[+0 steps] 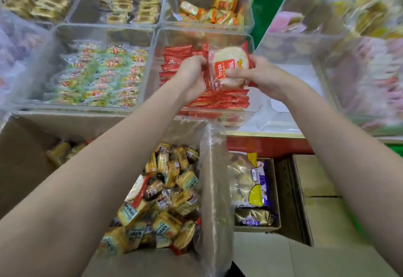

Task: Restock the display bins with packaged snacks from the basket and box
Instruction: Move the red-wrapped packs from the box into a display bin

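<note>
The box (152, 200) nearest the person is full of small yellow snack packs inside a clear liner, so much restocking is left, I judge. Above it, both hands reach into the front bin (205, 106), which has red packs stacked on its floor. The left hand (192, 76) has curled fingers around some red packs. The right hand (259, 74) pinches a rice cracker pack (229, 67), thumb on its front. This pack is clear with a red label, and a round pale cracker shows inside. The far bin (209, 6) looks only partly filled with orange packs.
</note>
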`<state>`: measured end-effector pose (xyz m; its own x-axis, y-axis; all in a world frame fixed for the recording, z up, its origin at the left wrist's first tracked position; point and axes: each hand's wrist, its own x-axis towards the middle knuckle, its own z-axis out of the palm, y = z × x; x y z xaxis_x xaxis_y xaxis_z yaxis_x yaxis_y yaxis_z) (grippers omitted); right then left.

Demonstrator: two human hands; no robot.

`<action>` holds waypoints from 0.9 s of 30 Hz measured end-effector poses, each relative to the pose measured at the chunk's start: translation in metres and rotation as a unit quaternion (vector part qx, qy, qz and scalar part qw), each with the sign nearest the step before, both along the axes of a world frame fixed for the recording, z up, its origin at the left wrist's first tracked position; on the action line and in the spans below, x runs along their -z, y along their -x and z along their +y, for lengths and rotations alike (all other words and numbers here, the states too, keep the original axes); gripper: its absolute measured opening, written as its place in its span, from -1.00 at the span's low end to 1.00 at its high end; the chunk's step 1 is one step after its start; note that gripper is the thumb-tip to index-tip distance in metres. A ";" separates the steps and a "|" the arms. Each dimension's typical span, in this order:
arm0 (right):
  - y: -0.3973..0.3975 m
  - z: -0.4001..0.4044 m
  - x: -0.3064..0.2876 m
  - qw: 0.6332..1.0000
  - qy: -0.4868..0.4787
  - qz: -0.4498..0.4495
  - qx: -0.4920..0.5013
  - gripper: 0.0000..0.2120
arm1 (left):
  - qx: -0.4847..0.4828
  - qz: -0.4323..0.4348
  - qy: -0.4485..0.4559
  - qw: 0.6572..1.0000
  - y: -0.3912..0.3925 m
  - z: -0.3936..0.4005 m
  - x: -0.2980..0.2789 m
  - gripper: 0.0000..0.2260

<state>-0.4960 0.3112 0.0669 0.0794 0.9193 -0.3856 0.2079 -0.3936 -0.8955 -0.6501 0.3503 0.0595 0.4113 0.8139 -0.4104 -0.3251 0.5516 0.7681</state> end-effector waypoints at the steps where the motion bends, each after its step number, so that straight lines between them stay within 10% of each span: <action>1: -0.007 0.003 -0.001 1.000 -0.013 0.021 -0.009 -0.70 | 0.029 0.029 -0.011 0.999 -0.006 0.002 0.005 -0.74; 3: -0.025 0.009 -0.002 0.999 -0.038 -0.030 -0.016 -0.66 | 0.108 0.205 -0.114 0.966 -0.010 0.014 0.020 -0.77; 6: -0.047 0.020 0.001 0.960 -0.029 -0.235 -0.147 -0.53 | 0.279 0.491 -0.320 0.760 -0.010 0.029 0.045 -0.78; 14: -0.036 0.034 0.031 0.796 0.037 -0.427 -0.428 -0.60 | 0.416 0.635 -0.457 0.463 -0.042 0.023 0.071 -0.78; 27: -0.014 0.020 0.079 0.682 -0.075 -0.619 -0.383 -0.67 | 0.331 0.630 -0.465 0.526 -0.045 0.042 0.083 -0.78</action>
